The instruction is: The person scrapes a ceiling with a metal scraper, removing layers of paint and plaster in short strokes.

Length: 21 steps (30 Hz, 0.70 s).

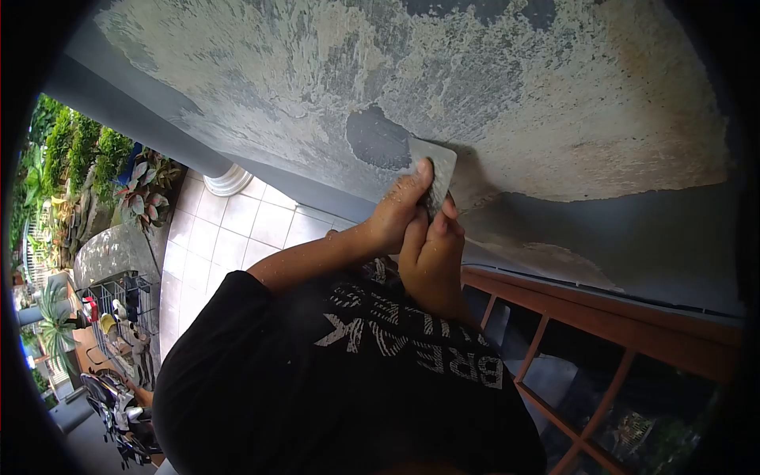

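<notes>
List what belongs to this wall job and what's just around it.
In the job:
- left hand
- right hand
- flat plate in both hands
- patchy wall

Seemingly just around:
- red-leafed plant
- column base
- brown window frame
- tiled floor

Peeling grey wall (301, 63), pale tiled floor (207, 237) — reddish-brown window frame (625, 317), white column base (228, 180), daylit greenery (79, 150)
</notes>
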Each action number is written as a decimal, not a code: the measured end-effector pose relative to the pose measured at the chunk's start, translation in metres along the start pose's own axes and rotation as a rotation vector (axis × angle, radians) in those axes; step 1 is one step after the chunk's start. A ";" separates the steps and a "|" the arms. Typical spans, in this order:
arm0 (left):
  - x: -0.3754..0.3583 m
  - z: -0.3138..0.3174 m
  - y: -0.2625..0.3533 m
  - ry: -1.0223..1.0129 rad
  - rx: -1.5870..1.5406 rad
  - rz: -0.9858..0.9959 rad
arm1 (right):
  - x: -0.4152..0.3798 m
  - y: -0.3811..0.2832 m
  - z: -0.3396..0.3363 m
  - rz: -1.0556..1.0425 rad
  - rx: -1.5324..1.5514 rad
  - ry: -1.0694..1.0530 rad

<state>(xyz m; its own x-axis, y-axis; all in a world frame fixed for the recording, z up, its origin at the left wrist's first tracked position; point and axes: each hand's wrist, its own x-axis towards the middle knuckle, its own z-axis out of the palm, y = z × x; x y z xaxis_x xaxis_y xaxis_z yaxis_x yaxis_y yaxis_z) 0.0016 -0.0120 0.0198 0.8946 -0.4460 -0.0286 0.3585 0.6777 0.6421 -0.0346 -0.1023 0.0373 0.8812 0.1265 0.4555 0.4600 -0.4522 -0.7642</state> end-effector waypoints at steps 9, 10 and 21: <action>-0.004 0.006 0.004 0.003 0.199 -0.093 | -0.016 0.006 -0.004 0.120 0.104 -0.086; -0.004 0.003 0.002 -0.014 0.152 -0.084 | -0.013 -0.001 -0.004 0.086 0.032 -0.065; 0.003 0.000 -0.005 -0.041 0.147 -0.038 | -0.003 -0.003 -0.010 0.033 0.020 -0.025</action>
<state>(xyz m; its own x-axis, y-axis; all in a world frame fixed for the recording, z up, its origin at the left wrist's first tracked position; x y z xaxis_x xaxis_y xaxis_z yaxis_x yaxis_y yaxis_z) 0.0022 -0.0165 0.0171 0.8684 -0.4951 -0.0255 0.3461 0.5686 0.7462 -0.0396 -0.1099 0.0432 0.8981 0.1337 0.4189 0.4326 -0.4389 -0.7875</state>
